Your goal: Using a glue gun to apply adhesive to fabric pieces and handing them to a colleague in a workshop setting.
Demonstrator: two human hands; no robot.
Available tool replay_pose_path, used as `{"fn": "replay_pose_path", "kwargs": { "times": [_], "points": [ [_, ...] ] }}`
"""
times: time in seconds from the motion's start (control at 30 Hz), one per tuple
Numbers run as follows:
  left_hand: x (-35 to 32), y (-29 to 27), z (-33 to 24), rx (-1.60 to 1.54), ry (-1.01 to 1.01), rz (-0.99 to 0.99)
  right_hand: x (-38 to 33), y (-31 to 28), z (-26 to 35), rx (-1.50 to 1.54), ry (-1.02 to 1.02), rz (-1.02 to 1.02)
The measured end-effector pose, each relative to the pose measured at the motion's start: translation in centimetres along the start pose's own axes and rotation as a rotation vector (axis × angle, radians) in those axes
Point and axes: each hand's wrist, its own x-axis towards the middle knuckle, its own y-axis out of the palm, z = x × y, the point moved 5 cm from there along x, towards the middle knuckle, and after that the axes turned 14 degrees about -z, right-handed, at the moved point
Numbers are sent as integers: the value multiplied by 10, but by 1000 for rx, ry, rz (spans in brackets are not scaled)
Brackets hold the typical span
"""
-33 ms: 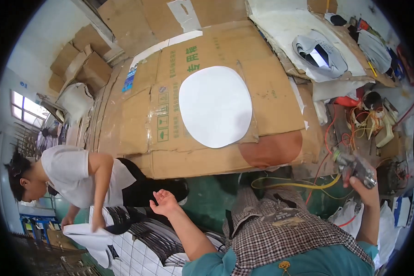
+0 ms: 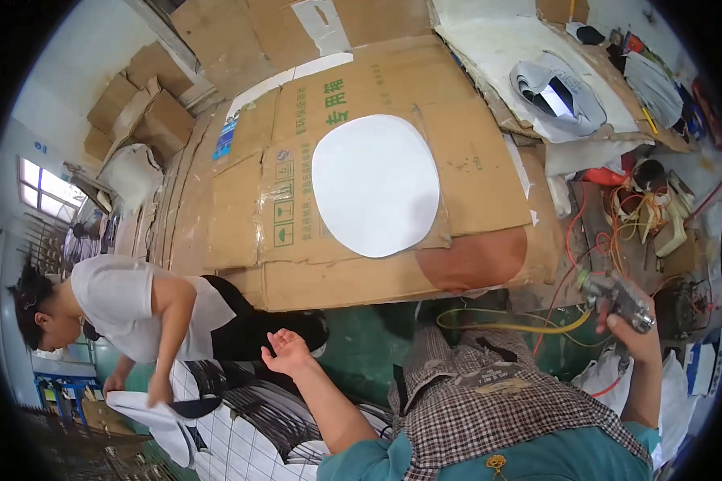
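My right hand (image 2: 634, 330) is wrapped round a metal spray gun (image 2: 618, 298), held off the right end of the cardboard-topped table (image 2: 477, 104). A yellow hose (image 2: 529, 327) runs in a loop near the gun. My left hand (image 2: 288, 352) is in the air before the table's front edge, palm up, fingers apart and a little curled, with nothing in it. On the cardboard lies a white rounded sheet (image 2: 375, 184), flat and apart from both hands. A reddish-brown rounded patch (image 2: 473, 260) shows at the table's front edge.
To the left, a co-worker (image 2: 136, 305) bends over white pieces (image 2: 156, 413) and dark wire racks. Tangled hoses (image 2: 630, 204) hang at the right. A grey-white roll (image 2: 555, 92) lies on the side bench at the back right. Cardboard boxes (image 2: 156, 120) stand at the back left.
The spray gun in my right hand has shifted and turned slightly. The co-worker's hand has moved a little down and left over the white piece. My left hand has barely moved.
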Motion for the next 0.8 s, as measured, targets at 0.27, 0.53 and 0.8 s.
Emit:
{"fn": "replay_pose_path", "kwargs": {
  "times": [0.27, 0.53, 0.8],
  "points": [
    [7, 0, 30, 86, -51, -5, 5, 33, -9, 156, 52, 58],
    [18, -6, 34, 140, -31, -15, -6, 14, -4, 7, 33, 89],
    [27, -10, 49, 157, -55, -33, -6, -7, 4, -62, 42, -31]
  ]
}}
